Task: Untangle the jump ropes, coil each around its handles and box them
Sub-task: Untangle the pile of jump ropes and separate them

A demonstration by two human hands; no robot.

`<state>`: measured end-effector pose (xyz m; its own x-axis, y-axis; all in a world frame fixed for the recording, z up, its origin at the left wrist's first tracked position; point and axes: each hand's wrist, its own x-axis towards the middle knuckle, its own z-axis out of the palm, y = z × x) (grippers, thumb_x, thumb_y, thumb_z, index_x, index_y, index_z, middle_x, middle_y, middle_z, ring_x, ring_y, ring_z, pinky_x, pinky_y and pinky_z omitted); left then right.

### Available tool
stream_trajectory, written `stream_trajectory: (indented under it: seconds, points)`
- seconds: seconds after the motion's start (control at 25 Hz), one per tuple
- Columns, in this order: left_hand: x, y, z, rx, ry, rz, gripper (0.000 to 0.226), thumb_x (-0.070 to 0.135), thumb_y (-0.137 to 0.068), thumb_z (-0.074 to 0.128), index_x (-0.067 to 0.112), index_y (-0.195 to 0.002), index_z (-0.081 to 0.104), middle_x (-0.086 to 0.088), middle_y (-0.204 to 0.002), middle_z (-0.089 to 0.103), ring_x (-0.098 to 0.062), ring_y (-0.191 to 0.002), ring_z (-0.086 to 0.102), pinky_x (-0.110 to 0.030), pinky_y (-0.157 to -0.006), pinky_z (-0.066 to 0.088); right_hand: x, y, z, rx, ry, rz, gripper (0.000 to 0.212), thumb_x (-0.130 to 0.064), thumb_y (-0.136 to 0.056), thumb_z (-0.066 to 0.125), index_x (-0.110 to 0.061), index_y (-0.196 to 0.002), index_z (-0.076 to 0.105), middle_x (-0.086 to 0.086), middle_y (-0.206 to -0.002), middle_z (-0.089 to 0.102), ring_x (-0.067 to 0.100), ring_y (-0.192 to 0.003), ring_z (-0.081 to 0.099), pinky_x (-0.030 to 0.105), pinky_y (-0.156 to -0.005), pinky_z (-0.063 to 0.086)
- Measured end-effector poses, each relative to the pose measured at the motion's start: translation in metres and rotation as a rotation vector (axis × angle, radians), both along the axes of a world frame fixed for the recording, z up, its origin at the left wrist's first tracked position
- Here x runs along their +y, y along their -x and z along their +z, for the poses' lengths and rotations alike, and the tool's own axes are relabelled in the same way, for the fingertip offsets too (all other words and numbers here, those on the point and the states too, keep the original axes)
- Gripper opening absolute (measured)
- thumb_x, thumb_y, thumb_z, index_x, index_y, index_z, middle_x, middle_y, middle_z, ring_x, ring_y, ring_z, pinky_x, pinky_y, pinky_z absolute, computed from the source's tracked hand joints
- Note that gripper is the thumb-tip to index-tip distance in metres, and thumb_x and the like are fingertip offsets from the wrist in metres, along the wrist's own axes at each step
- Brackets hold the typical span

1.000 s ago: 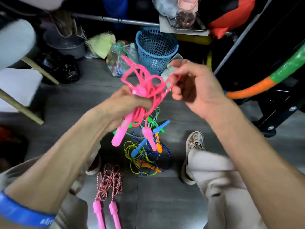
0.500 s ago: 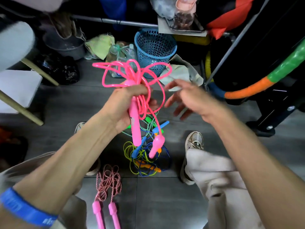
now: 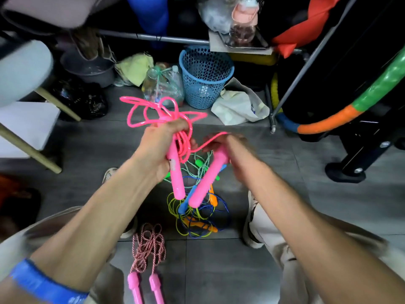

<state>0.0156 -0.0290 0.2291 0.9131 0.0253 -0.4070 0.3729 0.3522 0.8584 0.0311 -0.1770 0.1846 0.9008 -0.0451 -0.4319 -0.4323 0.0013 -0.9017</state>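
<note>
pink jump rope [image 3: 175,128], both hands holding handles

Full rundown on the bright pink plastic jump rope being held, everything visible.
The pink jump rope is glossy plastic: a thin cord and two thick smooth handles. The left hand grips one handle, which points down, along with bunched cord; loose loops spring up above the fist. The right hand, motion-blurred, holds the top of the second handle, which slants down-left. A taut strand runs between the hands. It is held above the floor, not yet coiled.
</note>
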Motion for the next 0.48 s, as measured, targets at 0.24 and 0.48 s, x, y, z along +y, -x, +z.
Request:
stream_trajectory:
  seconds: [0.24, 0.48]
  points:
    - [-0.015, 0.023, -0.005, 0.135, 0.054, -0.352, 0.017, 0.028, -0.093, 0.052, 0.019, -0.084, 0.063, -0.002, -0.071, 0.065, -0.017, -0.059, 0.061, -0.033, -0.064, 0.055, 0.017, 0.036, -0.002, 0.128, -0.678, 0.193, 0.040, -0.047, -0.088, 0.055, -0.015, -0.109, 0.067, 0.011, -0.104, 0.069, 0.028, -0.097, 0.066, 0.047, -0.085, 0.055]
    - [-0.007, 0.038, -0.021, -0.341, -1.171, -0.539, 0.071, 0.068, -0.080, 0.009, 0.023, -0.106, 0.058, -0.012, -0.110, 0.063, -0.038, -0.107, 0.055, -0.042, -0.087, 0.044, 0.010, 0.050, 0.011, 0.110, -0.763, 0.246, 0.041, -0.040, -0.086, 0.056, -0.009, -0.109, 0.070, 0.011, -0.104, 0.070, 0.022, -0.097, 0.066, 0.039, -0.093, 0.052]
